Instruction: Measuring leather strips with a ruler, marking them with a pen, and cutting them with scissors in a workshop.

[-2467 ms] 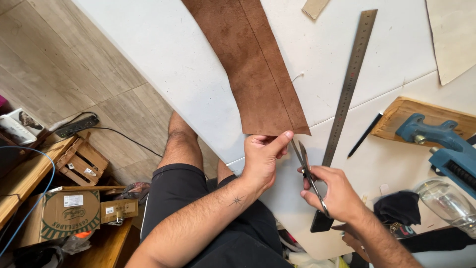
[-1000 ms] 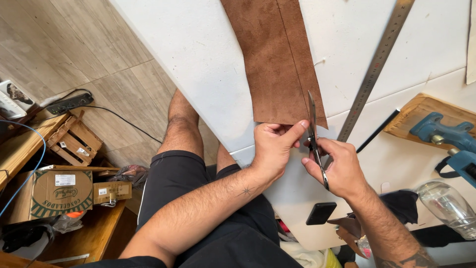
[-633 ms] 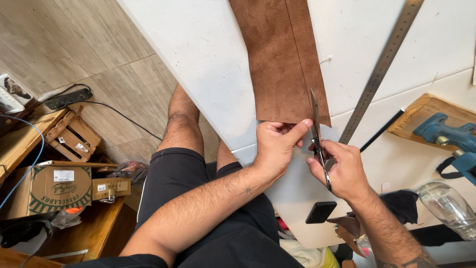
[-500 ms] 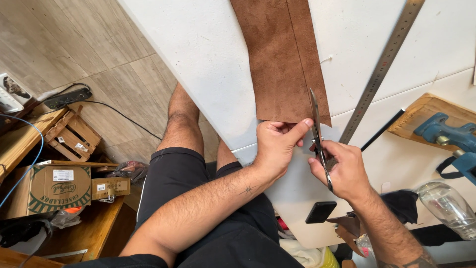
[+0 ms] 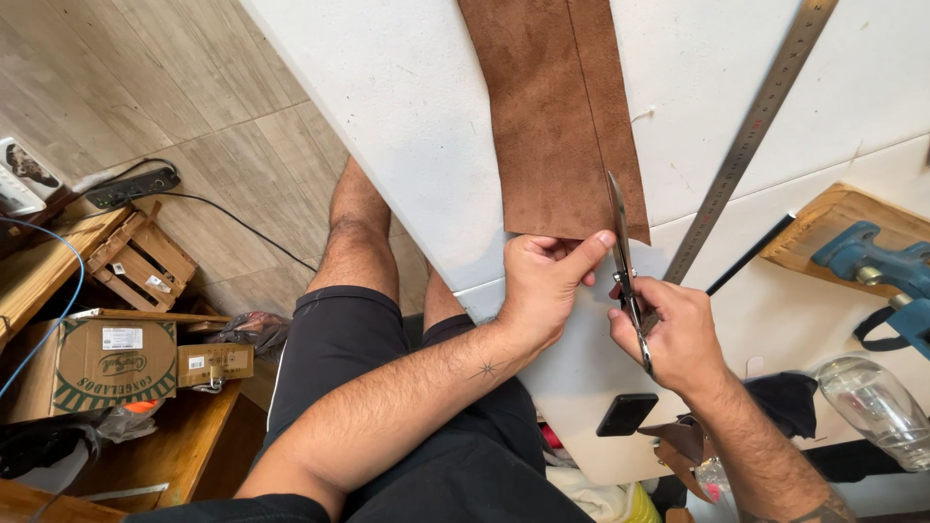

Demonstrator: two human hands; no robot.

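A long brown leather strip (image 5: 557, 107) lies on the white table (image 5: 407, 107), its near end at the table's front edge. My left hand (image 5: 542, 286) pinches that near end between thumb and forefinger. My right hand (image 5: 673, 334) grips a pair of scissors (image 5: 625, 261). The blades point away from me and sit at the strip's near edge, in line with a thin line that runs along the leather near its right side.
A long steel ruler (image 5: 751, 136) lies to the right of the leather, a black pencil (image 5: 748, 254) beside it. A blue power tool (image 5: 877, 266) rests on a wooden board at the right. A clear bottle (image 5: 877, 412), a black phone (image 5: 627, 414), cardboard boxes (image 5: 92, 363) and a wooden crate (image 5: 136, 257) are nearby.
The scissors have moved up from beside the leather to its near edge, blades now along the marked line. My left hand keeps its pinch on the strip's end.
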